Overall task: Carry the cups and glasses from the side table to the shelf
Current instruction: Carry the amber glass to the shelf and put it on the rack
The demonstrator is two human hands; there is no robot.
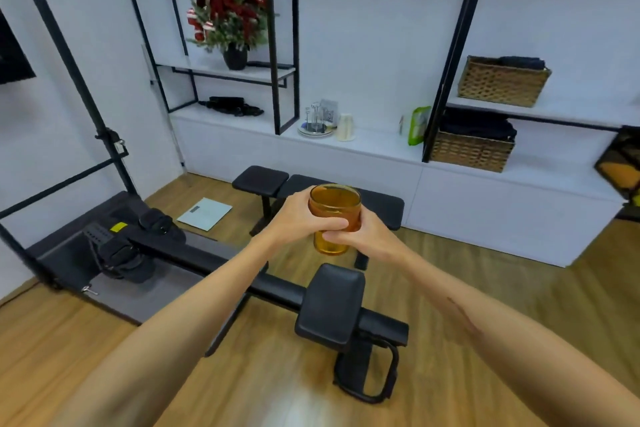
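Note:
An amber glass [334, 206] is held upright in front of me, above the floor and a black bench. My left hand [301, 215] wraps round it from the left, and my right hand [360, 236] grips its lower part from the right. On the white shelf [374, 144] ahead stand a cream cup [345, 127], upside down, and a round tray with clear glassware [316, 121]. The side table is out of view.
A black bench [311, 191] and a rowing machine [329, 308] lie on the wooden floor between me and the shelf. Wicker baskets [502, 81] sit on the right shelves, a green packet [419, 125] beside a black post, a small decorated tree [232, 3] upper left.

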